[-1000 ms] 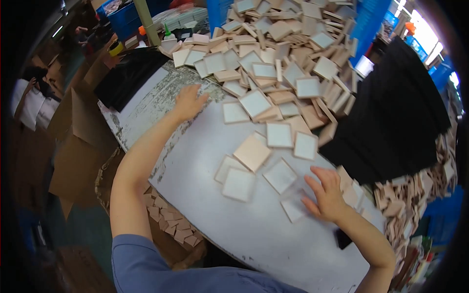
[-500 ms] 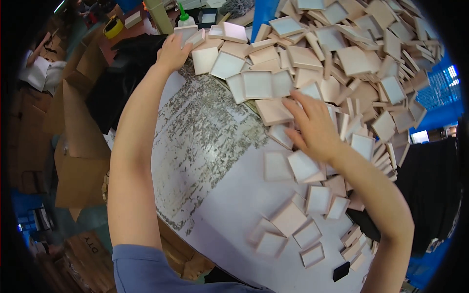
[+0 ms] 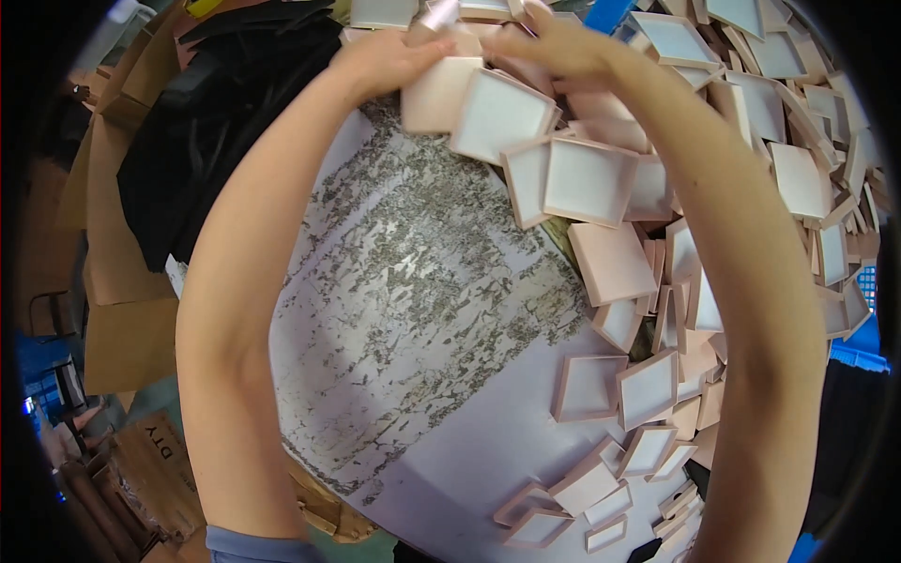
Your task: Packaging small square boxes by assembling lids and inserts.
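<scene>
At the far edge of the table my left hand (image 3: 383,64) reaches among small shallow pink boxes with white insides, its thumb above a face-down box (image 3: 436,98). Just to its right, my right hand (image 3: 560,45) is over the same part of the heap, fingers pointing left. Motion smears the fingers of both hands, so I cannot tell whether either grips a box. Below the right hand lie an open box (image 3: 504,116) with its white inside up and another open box (image 3: 589,180), overlapping its neighbours.
The heap of boxes (image 3: 800,178) spreads along the right side. Several loose boxes (image 3: 584,484) lie near the front of the worn white tabletop (image 3: 375,281). Black material (image 3: 225,131) and an open cardboard carton (image 3: 127,272) stand at the left.
My right hand has moved far and left from the middle of the heap, close to my left hand. The view has shifted, and the table and boxes appear larger.
</scene>
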`<state>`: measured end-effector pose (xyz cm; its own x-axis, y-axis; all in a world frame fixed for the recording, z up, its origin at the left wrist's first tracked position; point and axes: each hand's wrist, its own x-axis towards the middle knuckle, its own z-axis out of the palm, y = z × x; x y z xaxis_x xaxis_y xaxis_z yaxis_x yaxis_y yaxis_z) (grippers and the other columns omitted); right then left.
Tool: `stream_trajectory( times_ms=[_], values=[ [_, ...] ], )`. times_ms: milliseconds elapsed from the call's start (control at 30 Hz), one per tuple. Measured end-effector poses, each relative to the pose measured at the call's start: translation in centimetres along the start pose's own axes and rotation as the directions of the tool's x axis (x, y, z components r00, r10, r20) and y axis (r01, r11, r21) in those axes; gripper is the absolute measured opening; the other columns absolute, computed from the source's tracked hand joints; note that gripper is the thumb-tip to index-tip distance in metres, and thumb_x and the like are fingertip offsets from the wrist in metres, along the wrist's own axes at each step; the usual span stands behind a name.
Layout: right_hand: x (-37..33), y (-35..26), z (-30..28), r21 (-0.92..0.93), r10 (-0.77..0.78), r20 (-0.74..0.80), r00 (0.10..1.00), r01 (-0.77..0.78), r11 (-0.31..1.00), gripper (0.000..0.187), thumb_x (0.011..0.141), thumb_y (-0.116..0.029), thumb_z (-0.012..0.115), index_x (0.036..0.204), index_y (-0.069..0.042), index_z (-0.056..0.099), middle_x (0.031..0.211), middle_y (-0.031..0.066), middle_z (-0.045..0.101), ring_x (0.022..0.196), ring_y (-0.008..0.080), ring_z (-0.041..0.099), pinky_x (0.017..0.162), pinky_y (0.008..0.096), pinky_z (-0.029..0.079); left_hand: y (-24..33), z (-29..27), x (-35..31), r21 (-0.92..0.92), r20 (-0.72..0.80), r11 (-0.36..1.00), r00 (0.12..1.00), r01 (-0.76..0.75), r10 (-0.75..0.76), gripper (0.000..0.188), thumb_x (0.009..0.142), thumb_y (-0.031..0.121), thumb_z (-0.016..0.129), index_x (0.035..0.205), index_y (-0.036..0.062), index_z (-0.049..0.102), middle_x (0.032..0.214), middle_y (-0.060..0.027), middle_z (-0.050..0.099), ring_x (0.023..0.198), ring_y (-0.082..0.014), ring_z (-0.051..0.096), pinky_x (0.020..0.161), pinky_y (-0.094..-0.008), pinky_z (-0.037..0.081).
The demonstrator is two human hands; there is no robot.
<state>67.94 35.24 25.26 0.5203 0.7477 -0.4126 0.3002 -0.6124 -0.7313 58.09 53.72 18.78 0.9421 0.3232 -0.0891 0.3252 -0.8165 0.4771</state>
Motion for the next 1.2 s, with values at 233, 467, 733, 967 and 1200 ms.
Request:
stream_trajectory(
  times_ms=[233, 467, 733, 967, 1200],
  values=[
    [-8.0, 2.7, 2.9, -0.512, -0.004, 0.202, 0.979, 0.109, 0.852, 0.071, 0.070, -0.041, 0.070, 0.129, -0.011, 0.042, 0.136, 0.0271, 0.030, 0.097, 0.0359, 0.058, 0.086, 0.0373, 0.046, 5.8, 5.7, -13.9, -0.098, -0.019, 0.931, 0.936, -0.352, 0.352, 0.040, 0.077, 0.024, 0.057, 0.115, 0.0133, 0.053, 0.093, -0.0115, 0.059, 0.082, -0.0323, 0.057, 0.070, -0.0420, 0.048],
    [-15.9, 4.4, 2.5, -0.498, 0.016, 0.615, 0.788, 0.373, 0.783, 0.053, 0.069, -0.023, 0.069, 0.117, -0.008, 0.053, 0.121, 0.0195, 0.052, 0.094, 0.0317, 0.060, 0.080, 0.0368, 0.048, 7.3, 1.7, -21.3, -0.481, 0.330, 0.702, 0.634, -0.525, 0.699, 0.055, 0.077, 0.016, 0.063, 0.127, 0.0063, 0.043, 0.124, -0.0182, 0.045, 0.112, -0.0338, 0.046, 0.091, -0.0398, 0.040],
    [0.9, -1.0, -1.0, -0.662, -0.599, -0.101, 0.794, 0.396, 0.636, 0.053, 0.070, -0.026, 0.067, 0.116, -0.003, 0.054, 0.110, 0.0159, 0.057, 0.105, 0.0319, 0.054, 0.091, 0.0396, 0.042, 2.7, 4.9, -16.3, -0.329, -0.578, 0.821, 0.787, -0.466, 0.216, 0.037, 0.079, 0.013, 0.061, 0.113, -0.0010, 0.052, 0.112, -0.0179, 0.055, 0.101, -0.0353, 0.053, 0.087, -0.0385, 0.043],
    [9.7, -1.4, 3.4, -0.922, -0.342, -0.242, 0.908, -0.105, 0.373, 0.035, 0.072, -0.022, 0.063, 0.107, -0.020, 0.062, 0.120, 0.0121, 0.047, 0.110, 0.0333, 0.049, 0.092, 0.0510, 0.038, 1.9, 7.0, -16.8, -0.268, -0.710, 0.755, 0.652, -0.599, 0.266, 0.038, 0.070, 0.002, 0.063, 0.106, -0.0012, 0.053, 0.105, -0.0176, 0.056, 0.097, -0.0331, 0.054, 0.084, -0.0385, 0.044],
    [4.8, 2.9, 3.1, -0.964, -0.629, 0.097, 0.771, 0.229, 0.133, 0.013, 0.076, -0.015, 0.054, 0.084, -0.019, 0.063, 0.100, 0.0039, 0.051, 0.093, 0.0204, 0.056, 0.079, 0.0462, 0.040, 2.0, 7.7, -16.8, -0.313, -0.740, 0.691, 0.623, -0.651, 0.252, 0.038, 0.070, 0.002, 0.062, 0.107, -0.0014, 0.051, 0.105, -0.0170, 0.055, 0.097, -0.0338, 0.053, 0.084, -0.0389, 0.043]
  ],
)
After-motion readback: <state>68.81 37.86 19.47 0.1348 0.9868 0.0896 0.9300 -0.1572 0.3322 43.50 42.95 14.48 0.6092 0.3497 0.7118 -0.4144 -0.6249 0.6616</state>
